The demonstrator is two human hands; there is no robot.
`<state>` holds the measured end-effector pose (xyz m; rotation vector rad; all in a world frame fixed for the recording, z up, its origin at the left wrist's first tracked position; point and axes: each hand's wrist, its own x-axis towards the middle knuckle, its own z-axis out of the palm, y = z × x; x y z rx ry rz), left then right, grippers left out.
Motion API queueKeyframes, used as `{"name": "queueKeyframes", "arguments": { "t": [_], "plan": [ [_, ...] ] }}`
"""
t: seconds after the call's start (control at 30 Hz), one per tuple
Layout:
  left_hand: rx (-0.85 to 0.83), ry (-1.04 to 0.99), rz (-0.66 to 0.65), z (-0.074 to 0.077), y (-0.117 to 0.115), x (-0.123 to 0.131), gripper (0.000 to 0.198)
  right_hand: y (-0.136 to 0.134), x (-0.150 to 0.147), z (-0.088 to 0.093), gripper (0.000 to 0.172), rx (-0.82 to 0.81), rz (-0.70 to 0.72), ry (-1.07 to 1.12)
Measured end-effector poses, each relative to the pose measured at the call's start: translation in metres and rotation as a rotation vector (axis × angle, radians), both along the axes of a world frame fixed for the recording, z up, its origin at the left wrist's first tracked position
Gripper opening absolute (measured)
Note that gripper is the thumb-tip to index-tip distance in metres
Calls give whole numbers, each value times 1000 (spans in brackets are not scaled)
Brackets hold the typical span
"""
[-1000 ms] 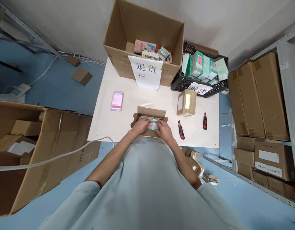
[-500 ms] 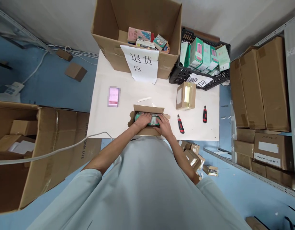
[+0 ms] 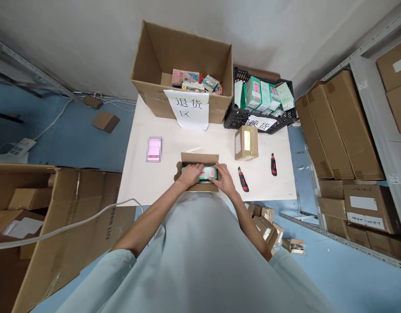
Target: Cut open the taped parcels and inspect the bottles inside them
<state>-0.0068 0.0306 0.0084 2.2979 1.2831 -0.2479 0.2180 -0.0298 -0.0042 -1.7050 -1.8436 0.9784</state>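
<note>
In front of my body a small brown carton [image 3: 200, 158] stands on the white table with its flaps open. Inside its mouth sits a green and white product box [image 3: 208, 172] with a pink print on top. My left hand [image 3: 191, 175] lies over the left part of that box, fingers curled onto it. At the box's right end my right hand [image 3: 224, 179] grips it between thumb and fingers. The carton's lower walls and the underside of the green box are hidden.
Two red-and-black box cutters [image 3: 243, 179] lie to the right, near a taped parcel [image 3: 246, 143]. Behind stand a large carton [image 3: 151, 102] of small boxes and a black crate [image 3: 232, 118] of green boxes. A pink blurred item [image 3: 154, 150] lies left. A white cable [image 3: 89, 216] crosses left.
More of the green box's top and pink print shows between my hands, and it appears higher in the carton. My fingers have shifted on it. The camera view has tilted up.
</note>
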Motion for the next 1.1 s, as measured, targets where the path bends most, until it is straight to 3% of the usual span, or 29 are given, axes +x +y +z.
{"name": "queueKeyframes", "arguments": {
  "t": [0.2,0.33,0.5,0.63,0.7,0.87,1.1],
  "plan": [
    [-9,-203,185,43,11,-25,73,-5,3,26,90,57,-293,341],
    [-67,-457,402,61,21,-38,82,-4,-10,38,104,-23,-333,479],
    [-283,-983,797,59,24,-34,92,-7,-36,57,113,-50,-237,440],
    [-369,-1119,1009,52,21,-21,82,-11,-55,69,100,19,-207,131],
    [-372,-1112,1031,48,18,-16,81,-14,-61,72,97,22,-210,21],
    [-337,-995,1030,41,8,-8,86,-25,-72,72,108,-16,-263,-17],
    [-339,-963,888,48,-15,17,74,-49,-70,64,106,-21,-452,-17]
  ]
}}
